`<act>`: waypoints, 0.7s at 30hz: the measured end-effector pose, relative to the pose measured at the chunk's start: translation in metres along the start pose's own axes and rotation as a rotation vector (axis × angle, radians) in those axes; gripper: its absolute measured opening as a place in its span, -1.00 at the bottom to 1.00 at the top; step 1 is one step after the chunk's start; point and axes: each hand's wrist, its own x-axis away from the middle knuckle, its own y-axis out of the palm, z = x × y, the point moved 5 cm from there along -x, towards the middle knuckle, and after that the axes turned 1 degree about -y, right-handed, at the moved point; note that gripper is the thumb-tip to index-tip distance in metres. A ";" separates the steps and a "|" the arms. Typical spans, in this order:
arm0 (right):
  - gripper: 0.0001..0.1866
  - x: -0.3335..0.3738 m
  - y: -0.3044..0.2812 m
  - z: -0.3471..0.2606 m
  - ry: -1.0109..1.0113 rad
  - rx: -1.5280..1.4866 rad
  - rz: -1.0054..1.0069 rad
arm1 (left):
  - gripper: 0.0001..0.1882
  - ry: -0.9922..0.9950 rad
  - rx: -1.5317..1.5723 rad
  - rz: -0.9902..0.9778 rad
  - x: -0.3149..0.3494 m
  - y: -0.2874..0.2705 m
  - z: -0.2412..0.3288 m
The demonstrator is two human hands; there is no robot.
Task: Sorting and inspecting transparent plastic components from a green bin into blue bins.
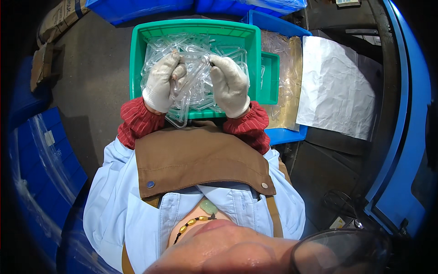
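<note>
My left hand, in a white glove with some fingertips bare, is closed on a clear plastic frame-like piece. Across from it, my right hand, also gloved, pinches the right end of that piece between thumb and fingers. More clear looped pieces hang below my left hand, and I cannot tell whether it grips them too. Both hands are above a green bin heaped with similar clear plastic pieces. One long looped piece leans over the bin's near edge, beside my left wrist.
Right of the bin, a blue tray holds a small green box, loose clear pieces and brown cardboard. A crumpled white sheet lies beyond it. Blue crates stand behind, others at left. A blue machine frame borders the right.
</note>
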 end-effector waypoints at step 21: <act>-0.74 -0.032 0.006 0.034 0.671 -0.020 -0.698 | -0.64 0.157 -0.846 0.145 0.007 -0.035 0.007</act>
